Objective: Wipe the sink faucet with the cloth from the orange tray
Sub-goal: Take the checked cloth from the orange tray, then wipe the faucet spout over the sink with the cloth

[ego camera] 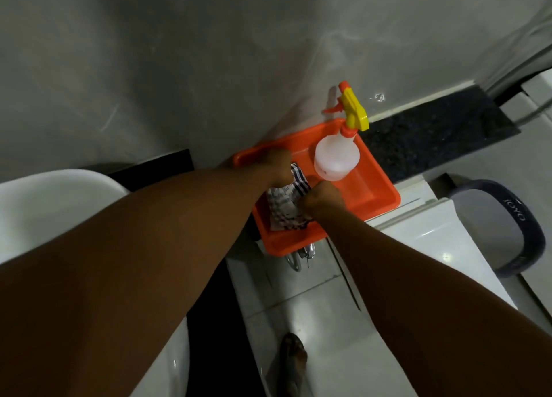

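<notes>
An orange tray (376, 193) sits against the grey wall. Inside it lies a black-and-white checked cloth (283, 205), partly crumpled. My left hand (277, 165) is closed on the cloth's far end. My right hand (324, 201) is closed on its right side, so both hands grip the cloth over the tray. A white spray bottle (336, 157) with a yellow and orange trigger head stands at the tray's back right. The white sink (44, 205) shows at the left, mostly hidden by my left arm. No faucet is visible.
A dark speckled ledge (433, 133) runs along the wall right of the tray. A grey bin with a dark rim (507, 226) stands at the right. Chrome pipe fittings (298, 257) hang under the tray. White floor tiles and my foot (294, 363) are below.
</notes>
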